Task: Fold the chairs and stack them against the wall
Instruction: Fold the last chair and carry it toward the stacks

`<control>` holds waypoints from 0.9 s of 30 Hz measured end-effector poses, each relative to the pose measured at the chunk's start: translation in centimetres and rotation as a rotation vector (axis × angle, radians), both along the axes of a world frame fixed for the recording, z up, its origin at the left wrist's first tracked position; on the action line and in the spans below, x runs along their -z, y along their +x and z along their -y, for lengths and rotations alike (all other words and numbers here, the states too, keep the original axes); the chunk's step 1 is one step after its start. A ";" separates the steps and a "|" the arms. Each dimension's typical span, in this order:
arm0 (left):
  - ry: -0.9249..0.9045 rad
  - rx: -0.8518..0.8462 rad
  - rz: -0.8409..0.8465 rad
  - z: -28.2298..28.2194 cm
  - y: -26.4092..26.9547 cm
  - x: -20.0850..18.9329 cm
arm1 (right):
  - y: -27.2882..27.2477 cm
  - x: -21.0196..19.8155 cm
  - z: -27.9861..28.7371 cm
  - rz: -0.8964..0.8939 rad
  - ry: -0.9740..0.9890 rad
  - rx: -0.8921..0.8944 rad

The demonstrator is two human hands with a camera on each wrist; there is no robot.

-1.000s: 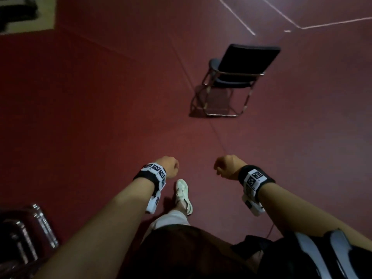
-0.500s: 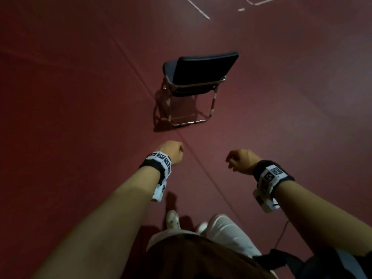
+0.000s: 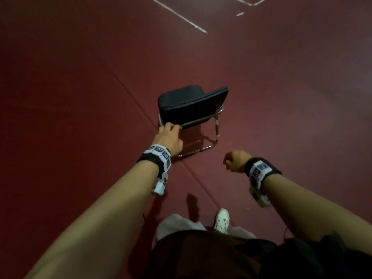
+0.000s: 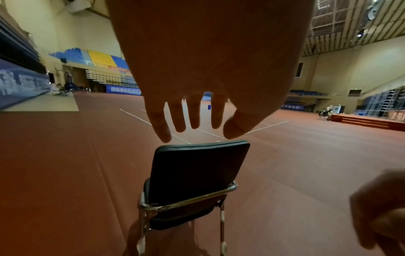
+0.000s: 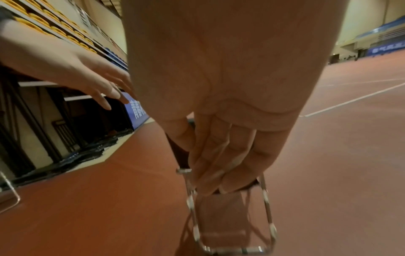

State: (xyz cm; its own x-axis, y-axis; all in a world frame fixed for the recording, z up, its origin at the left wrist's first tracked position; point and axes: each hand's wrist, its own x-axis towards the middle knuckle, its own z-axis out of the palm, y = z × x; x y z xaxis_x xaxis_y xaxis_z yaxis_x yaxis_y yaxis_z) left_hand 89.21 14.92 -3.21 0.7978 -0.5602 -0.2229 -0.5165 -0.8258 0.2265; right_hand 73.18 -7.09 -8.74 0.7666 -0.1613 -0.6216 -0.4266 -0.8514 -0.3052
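Note:
A black padded chair (image 3: 191, 104) with a chrome frame stands unfolded on the red floor, its back towards me. My left hand (image 3: 170, 126) reaches to the left end of the backrest's top edge. In the left wrist view its fingers (image 4: 192, 133) are spread and straight just above the chair's (image 4: 197, 173) backrest; I cannot tell if they touch. My right hand (image 3: 228, 163) hangs lower right of the chair, loosely curled and holding nothing. In the right wrist view the right hand (image 5: 214, 181) hides most of the chair, whose chrome frame (image 5: 268, 216) shows below.
White court lines (image 3: 181, 17) cross the red floor (image 3: 80, 97) beyond the chair. Retracted bleachers (image 5: 54, 121) run along the left wall, and a chrome frame (image 5: 9, 192) pokes in at the left edge. A low stage (image 4: 368, 122) stands far right. My shoe (image 3: 221, 220) is below.
I have walked up to the chair, which now stands close in front. My left hand has uncurled and reached forward to the backrest. The right hand stays loosely curled.

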 end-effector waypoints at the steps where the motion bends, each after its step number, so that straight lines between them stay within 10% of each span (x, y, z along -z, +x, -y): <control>1: 0.013 -0.005 0.017 0.9 0.9 -0.2 | 1.7 -0.1 0.8 0.018 -0.003 0.009; 16: 0.268 0.195 -0.115 7.4 20.7 7.2 | 24.1 0.7 -0.2 0.028 -0.008 0.226; 27: 0.301 0.646 -0.240 8.6 33.0 12.1 | 35.1 2.0 -1.7 0.102 -0.085 0.545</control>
